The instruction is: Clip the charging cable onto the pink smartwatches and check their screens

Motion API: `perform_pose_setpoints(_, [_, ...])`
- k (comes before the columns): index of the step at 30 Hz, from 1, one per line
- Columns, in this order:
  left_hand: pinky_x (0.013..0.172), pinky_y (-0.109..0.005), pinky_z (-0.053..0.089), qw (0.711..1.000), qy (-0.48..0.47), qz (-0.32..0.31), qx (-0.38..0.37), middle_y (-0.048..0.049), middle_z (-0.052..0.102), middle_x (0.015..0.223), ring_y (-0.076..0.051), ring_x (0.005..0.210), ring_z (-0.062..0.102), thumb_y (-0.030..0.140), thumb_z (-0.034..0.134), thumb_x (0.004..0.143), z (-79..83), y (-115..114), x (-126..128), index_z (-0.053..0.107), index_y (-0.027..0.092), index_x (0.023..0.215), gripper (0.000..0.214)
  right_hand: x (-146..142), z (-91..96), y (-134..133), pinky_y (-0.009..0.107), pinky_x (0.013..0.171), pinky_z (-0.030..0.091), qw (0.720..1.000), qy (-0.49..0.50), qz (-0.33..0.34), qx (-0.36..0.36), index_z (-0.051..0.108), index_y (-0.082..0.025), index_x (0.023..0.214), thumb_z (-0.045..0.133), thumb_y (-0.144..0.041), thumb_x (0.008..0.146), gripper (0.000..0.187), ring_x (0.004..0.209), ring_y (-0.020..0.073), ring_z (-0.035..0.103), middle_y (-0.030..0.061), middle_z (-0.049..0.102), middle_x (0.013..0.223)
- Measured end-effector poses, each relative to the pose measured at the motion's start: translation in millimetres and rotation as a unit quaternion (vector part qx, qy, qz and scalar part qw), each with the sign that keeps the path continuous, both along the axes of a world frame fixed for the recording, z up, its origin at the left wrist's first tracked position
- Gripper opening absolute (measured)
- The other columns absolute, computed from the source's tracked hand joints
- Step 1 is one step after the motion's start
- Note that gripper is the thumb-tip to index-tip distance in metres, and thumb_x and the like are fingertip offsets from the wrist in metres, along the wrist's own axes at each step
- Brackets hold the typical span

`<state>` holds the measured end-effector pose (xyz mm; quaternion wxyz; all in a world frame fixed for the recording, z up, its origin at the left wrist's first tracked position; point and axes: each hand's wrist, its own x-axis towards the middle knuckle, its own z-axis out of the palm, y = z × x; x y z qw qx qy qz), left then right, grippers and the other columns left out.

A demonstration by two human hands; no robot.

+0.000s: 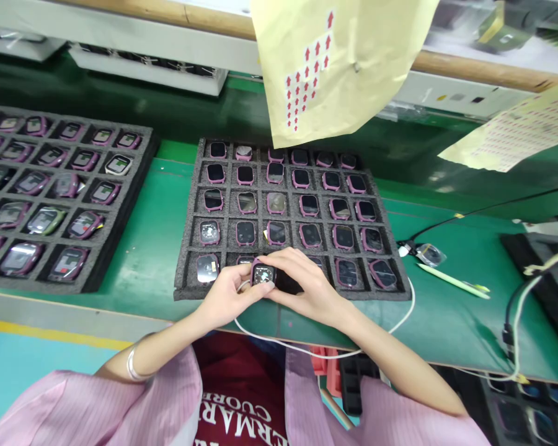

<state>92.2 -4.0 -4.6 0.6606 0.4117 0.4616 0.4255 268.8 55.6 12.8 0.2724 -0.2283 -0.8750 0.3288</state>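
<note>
A purple-cased smartwatch body [263, 274] with a lit screen is held between my two hands over the front row of a grey foam tray [180, 272]. My left hand [230, 291] grips its left side with thumb and fingers. From the other side, my right hand [302, 282] pinches the watch at its top and lower edge. A white cable [279, 341] comes out by my left hand, loops below the table edge and rises on the right. Whether it joins the watch is hidden by my fingers. Purple watches [346, 272] sit in the tray's compartments, mostly with dark screens.
Another foam tray [121, 229] of watches stands at the left. A light green pen [453, 280] and a small clear bag [430, 254] lie on the right, near a black cable [483, 201]. A yellow paper with red arrows [335, 80] hangs over the tray's back edge.
</note>
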Motion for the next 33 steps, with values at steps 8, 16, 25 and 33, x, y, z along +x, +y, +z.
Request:
perform_pose_setpoints(8, [0.062, -0.023, 0.041, 1.0, 0.027, -0.011, 0.003, -0.0024, 0.058, 0.073, -0.013, 0.067, 0.05, 0.039, 0.068, 0.079, -3.3, 1.0, -1.6, 0.066, 0.01, 0.085, 0.029, -1.9, -2.8, -4.6, 0.043, 0.081, 0.051, 0.999, 0.003, -0.035, 0.013, 0.053, -0.018, 0.123, 0.064, -0.024, 0.088, 0.037, 0.094, 0.0251, 0.061, 0.0109, 0.065, 0.106])
perform_pose_setpoints(16, [0.059, -0.024, 0.042, 0.999, 0.031, -0.007, -0.001, -0.0043, 0.061, 0.073, -0.015, 0.066, 0.053, 0.042, 0.072, 0.075, -1.1, 1.3, -2.2, 0.068, 0.01, 0.085, 0.034, -2.8, -3.3, -5.8, 0.043, 0.079, 0.051, 0.999, 0.006, -0.044, 0.003, 0.055, -0.018, 0.122, 0.063, -0.021, 0.087, 0.036, 0.092, 0.025, 0.061, 0.0111, 0.065, 0.105])
perform_pose_setpoints(25, [0.062, -0.022, 0.042, 1.0, -0.006, -0.008, -0.022, -0.0023, 0.062, 0.074, -0.013, 0.067, 0.052, 0.035, 0.072, 0.075, 0.4, 3.5, -1.8, 0.068, 0.011, 0.083, 0.026, -3.5, -3.6, -6.8, 0.043, 0.078, 0.052, 0.999, 0.009, -0.05, 0.001, 0.055, -0.019, 0.122, 0.065, -0.021, 0.086, 0.038, 0.09, 0.0245, 0.061, 0.0104, 0.066, 0.104])
perform_pose_setpoints(33, [0.063, -0.022, 0.044, 0.999, -0.035, -0.003, -0.027, -0.0024, 0.064, 0.074, -0.013, 0.067, 0.055, 0.034, 0.075, 0.073, 1.2, 2.9, -2.7, 0.069, 0.011, 0.083, 0.026, -5.0, -2.8, -8.1, 0.042, 0.079, 0.053, 0.998, 0.028, -0.05, -0.006, 0.055, -0.018, 0.121, 0.065, -0.02, 0.086, 0.037, 0.091, 0.0239, 0.061, 0.0105, 0.065, 0.102])
